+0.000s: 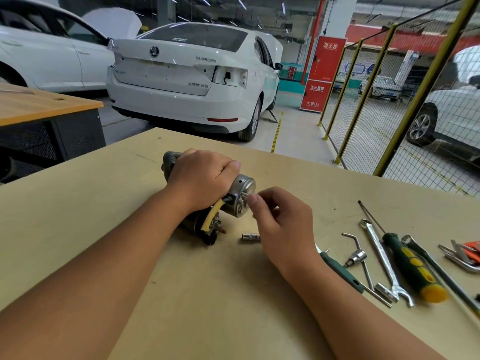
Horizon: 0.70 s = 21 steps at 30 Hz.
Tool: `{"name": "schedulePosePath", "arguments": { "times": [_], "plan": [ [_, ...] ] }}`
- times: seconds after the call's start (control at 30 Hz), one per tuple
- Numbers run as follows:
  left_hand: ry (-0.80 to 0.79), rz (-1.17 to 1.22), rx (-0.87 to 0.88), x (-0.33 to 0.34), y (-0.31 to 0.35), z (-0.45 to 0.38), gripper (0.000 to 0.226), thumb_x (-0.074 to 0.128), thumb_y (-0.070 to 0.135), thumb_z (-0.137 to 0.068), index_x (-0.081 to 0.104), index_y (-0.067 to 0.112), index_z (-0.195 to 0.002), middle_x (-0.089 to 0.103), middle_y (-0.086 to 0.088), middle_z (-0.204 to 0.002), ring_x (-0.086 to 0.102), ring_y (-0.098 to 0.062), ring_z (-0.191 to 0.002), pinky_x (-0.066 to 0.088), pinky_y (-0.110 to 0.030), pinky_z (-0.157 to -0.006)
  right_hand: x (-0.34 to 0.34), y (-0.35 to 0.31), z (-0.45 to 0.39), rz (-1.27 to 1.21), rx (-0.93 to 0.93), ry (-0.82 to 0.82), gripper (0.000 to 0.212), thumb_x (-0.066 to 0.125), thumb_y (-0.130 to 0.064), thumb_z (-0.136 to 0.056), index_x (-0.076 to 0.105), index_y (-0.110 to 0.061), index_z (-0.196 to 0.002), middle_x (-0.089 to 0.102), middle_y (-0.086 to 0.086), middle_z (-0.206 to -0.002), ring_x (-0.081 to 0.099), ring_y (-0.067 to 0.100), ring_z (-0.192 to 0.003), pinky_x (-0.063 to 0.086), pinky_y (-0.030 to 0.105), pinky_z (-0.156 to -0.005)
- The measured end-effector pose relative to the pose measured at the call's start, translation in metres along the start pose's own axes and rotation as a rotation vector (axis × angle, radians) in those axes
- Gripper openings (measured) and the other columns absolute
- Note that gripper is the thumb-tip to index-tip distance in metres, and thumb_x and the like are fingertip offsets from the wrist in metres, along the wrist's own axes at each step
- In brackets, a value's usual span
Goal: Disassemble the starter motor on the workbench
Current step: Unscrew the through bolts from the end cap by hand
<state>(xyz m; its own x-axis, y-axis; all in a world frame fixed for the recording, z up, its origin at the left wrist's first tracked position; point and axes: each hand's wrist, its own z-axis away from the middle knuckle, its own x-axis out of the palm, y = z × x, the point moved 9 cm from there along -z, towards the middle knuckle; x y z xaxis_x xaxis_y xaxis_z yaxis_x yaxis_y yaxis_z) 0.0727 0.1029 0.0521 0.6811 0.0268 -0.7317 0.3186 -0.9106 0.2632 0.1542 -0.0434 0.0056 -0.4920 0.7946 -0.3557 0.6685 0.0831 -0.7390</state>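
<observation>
The starter motor (240, 194) lies on its side on the tan workbench (181, 294), its round silver end cap facing right. A yellow cable (211, 215) curves from the motor body down to its dark solenoid end. My left hand (202, 178) grips the motor body from above. At the end cap, my right hand (281, 220) pinches a thin bolt (248, 197) that sticks out of the cap. A small silver socket (251, 238) lies on the bench just below my right hand.
Tools lie at the right: a green-and-yellow screwdriver (413, 263), a combination wrench (384, 258), an L-shaped socket driver (359, 258), another green-handled driver (340, 271) and hex keys (465, 253). Beyond the bench stand a white car (187, 76) and yellow mesh fencing (389, 81).
</observation>
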Motion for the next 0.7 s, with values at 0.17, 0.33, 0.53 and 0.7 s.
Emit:
{"name": "schedulePosePath", "arguments": {
  "times": [0.17, 0.33, 0.53, 0.7],
  "plan": [
    [0.007, -0.002, 0.006, -0.0016, 0.0015, 0.0005, 0.050, 0.029, 0.049, -0.099, 0.061, 0.025, -0.068, 0.055, 0.007, -0.060, 0.051, -0.014, -0.063, 0.026, -0.035, -0.074, -0.0006, -0.0058, 0.0019, -0.011, 0.000, 0.013, 0.020, 0.062, -0.053, -0.091, 0.067, -0.036, -0.083, 0.067, -0.015, -0.078, 0.063, 0.008, -0.067, 0.043, 0.020, -0.054],
    [0.003, 0.002, 0.003, -0.0004, 0.0003, 0.0002, 0.053, 0.028, 0.049, -0.099, 0.065, 0.023, -0.072, 0.057, 0.006, -0.061, 0.052, -0.013, -0.063, 0.028, -0.035, -0.076, -0.0001, 0.0013, 0.0002, 0.013, 0.013, 0.015, 0.027, 0.061, -0.040, -0.098, 0.064, -0.026, -0.075, 0.064, -0.006, -0.067, 0.057, 0.014, -0.060, 0.046, 0.035, -0.054],
    [0.004, -0.001, 0.010, -0.0023, 0.0023, -0.0003, 0.055, 0.027, 0.050, -0.098, 0.070, 0.021, -0.078, 0.058, 0.006, -0.063, 0.055, -0.017, -0.066, 0.027, -0.035, -0.074, 0.0026, -0.0041, 0.0023, -0.104, 0.006, -0.013, 0.019, 0.058, -0.051, -0.092, 0.068, -0.035, -0.097, 0.068, -0.017, -0.084, 0.064, 0.007, -0.070, 0.044, 0.015, -0.056],
    [-0.010, 0.001, -0.003, -0.0015, 0.0019, -0.0001, 0.054, 0.027, 0.050, -0.098, 0.067, 0.022, -0.076, 0.058, 0.007, -0.064, 0.052, -0.014, -0.066, 0.029, -0.035, -0.079, 0.0040, 0.0029, 0.0005, -0.031, 0.032, -0.024, 0.030, 0.058, -0.040, -0.099, 0.066, -0.023, -0.077, 0.065, -0.005, -0.066, 0.058, 0.009, -0.060, 0.040, 0.016, -0.052]
  ]
}}
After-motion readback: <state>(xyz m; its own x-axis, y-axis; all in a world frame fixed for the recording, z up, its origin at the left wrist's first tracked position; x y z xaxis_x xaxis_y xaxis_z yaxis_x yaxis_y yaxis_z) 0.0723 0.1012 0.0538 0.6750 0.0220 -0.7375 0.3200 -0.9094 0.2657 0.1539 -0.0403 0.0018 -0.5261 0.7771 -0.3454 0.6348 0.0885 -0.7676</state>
